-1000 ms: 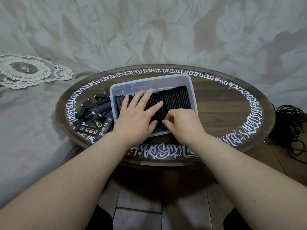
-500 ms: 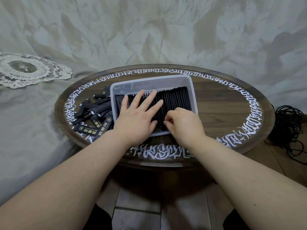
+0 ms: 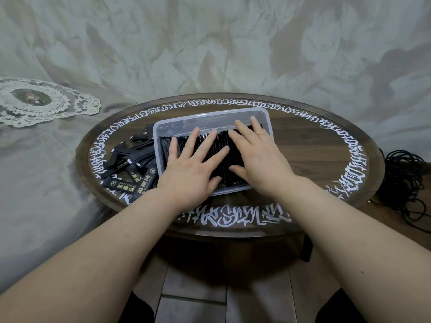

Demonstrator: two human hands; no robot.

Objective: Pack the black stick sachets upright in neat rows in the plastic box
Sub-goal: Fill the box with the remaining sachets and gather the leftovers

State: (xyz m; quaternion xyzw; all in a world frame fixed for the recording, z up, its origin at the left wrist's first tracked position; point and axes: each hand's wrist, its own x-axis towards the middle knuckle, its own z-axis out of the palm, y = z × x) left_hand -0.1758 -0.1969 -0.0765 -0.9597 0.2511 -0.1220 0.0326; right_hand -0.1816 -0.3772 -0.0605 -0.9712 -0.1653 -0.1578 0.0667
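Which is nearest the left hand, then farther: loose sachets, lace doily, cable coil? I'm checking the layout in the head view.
From the left hand, which rests on the sachets in the plastic box:
1. Loose sachets, on the table just to its left.
2. Lace doily, far left on the cloth.
3. Cable coil, on the floor at far right, past the right hand.

bare forearms, no sleeves; dark trousers (image 3: pixel 140 308)
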